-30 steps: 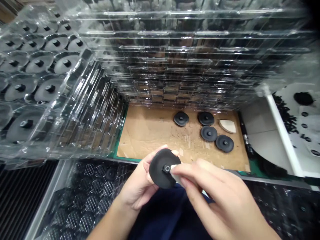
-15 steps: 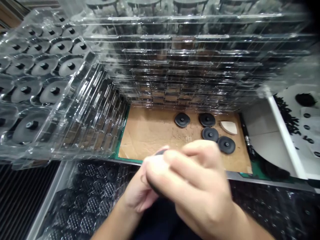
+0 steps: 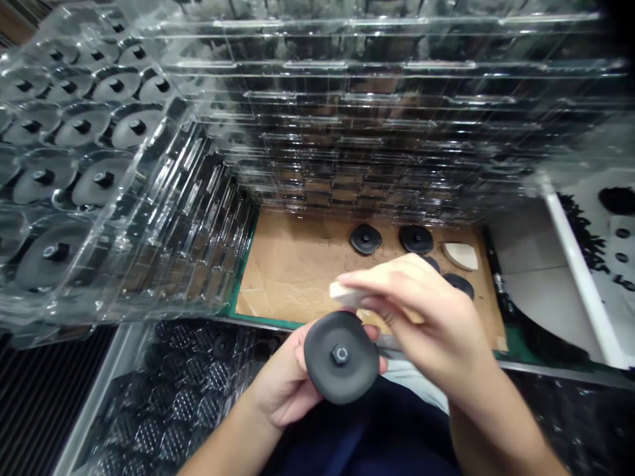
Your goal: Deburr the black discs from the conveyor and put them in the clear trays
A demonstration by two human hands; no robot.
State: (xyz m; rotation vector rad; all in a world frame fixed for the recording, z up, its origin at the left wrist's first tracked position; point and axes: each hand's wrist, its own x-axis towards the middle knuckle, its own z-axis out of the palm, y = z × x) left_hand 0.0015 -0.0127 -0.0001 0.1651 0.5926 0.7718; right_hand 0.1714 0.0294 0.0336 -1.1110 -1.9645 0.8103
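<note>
My left hand (image 3: 290, 377) grips a black rounded-square disc (image 3: 322, 377) with a short raised hub at its centre, face up toward me. Just above and to the right of it, my right hand (image 3: 421, 304) pinches a small whitish block (image 3: 342, 291) between thumb and fingers. The block is apart from the disc's upper face. Behind the hands a sheet of cardboard (image 3: 288, 264) carries several similar discs, one black disc (image 3: 366, 238) nearer its middle. My right hand partly covers two others. A pale wedge-shaped piece (image 3: 460, 255) lies at the right.
Tall stacks of clear plastic trays (image 3: 347, 119) wall off the back. On the left, another stack holds black discs in its top tray (image 3: 104, 178). A white bin (image 3: 526, 264) stands at the right. Below the bench edge, a dark tray (image 3: 173, 396) has shiny pockets.
The disc in my left hand has turned from edge-on to face up. My right hand has drawn off it to the upper right, and the whitish block now shows in its fingers.
</note>
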